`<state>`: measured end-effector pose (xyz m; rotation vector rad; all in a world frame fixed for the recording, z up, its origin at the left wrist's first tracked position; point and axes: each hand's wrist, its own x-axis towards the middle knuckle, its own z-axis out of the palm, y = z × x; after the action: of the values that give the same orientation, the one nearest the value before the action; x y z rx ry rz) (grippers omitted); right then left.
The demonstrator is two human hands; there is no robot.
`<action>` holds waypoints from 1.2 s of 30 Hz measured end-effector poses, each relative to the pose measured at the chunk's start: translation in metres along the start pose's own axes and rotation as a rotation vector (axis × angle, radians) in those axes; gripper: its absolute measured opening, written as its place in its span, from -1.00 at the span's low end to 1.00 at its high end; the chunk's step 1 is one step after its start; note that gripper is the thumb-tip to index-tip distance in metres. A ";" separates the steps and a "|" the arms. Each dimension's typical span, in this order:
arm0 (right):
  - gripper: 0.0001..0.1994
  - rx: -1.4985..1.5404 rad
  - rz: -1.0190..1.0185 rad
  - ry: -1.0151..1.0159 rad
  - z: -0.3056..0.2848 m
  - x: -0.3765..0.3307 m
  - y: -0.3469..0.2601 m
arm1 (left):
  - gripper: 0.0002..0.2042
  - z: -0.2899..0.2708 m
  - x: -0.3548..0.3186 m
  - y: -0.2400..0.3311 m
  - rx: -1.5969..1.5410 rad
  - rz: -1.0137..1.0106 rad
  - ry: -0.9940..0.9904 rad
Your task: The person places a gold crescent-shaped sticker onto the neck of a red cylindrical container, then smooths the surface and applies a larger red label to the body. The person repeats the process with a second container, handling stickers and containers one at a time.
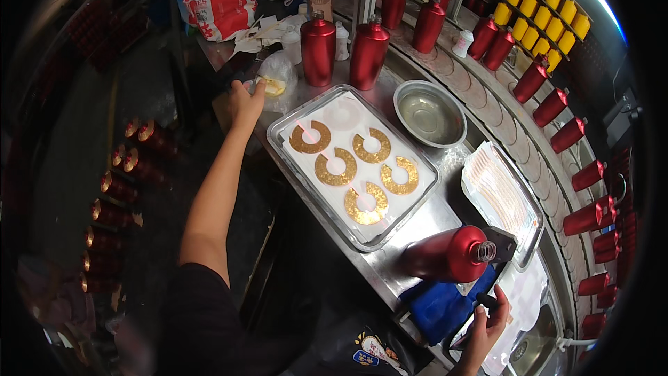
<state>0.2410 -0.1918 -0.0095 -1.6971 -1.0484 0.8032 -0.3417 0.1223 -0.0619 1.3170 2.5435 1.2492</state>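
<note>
My left hand (247, 103) is at the far left end of the metal bench, its fingers curled. A pale yellow sponge-like piece (274, 86) lies right beside its thumb; what is between the fingers is too small to make out. My right hand (489, 324) curls thumb and finger around a small black knob-like piece (486, 300) beside a blue cloth (438, 310). A red bottle (449, 254) lies tilted over that cloth, its clear neck pointing right. Between my hands, a metal tray (371, 242) with a white sheet carries several gold C-shaped labels (335, 167).
A metal bowl of liquid (430, 113) stands behind the tray. Two red bottles (318, 51) stand at the back, near a clear plastic bag (280, 69). A second tray (502, 191) is at right. Red bottles (532, 82) line a curved conveyor (490, 101); a sink (532, 351) is lower right.
</note>
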 end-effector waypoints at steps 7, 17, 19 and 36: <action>-0.49 0.006 0.025 -0.040 0.010 -0.004 -0.007 | -0.22 0.012 0.004 0.008 0.285 0.044 -0.123; -0.52 -0.001 0.059 -0.102 0.014 -0.002 -0.010 | -0.17 0.020 0.019 0.014 0.412 0.069 -0.140; -0.54 0.006 0.065 -0.114 0.016 -0.003 -0.009 | -0.16 0.026 0.022 0.012 0.398 0.060 -0.148; -0.58 0.010 0.062 -0.079 0.021 -0.008 -0.021 | -0.19 0.018 0.067 -0.030 -0.666 -0.174 -0.210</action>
<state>0.2134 -0.1872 0.0032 -1.7087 -1.0479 0.9197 -0.3993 0.1708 -0.0725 0.9824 1.8028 1.6109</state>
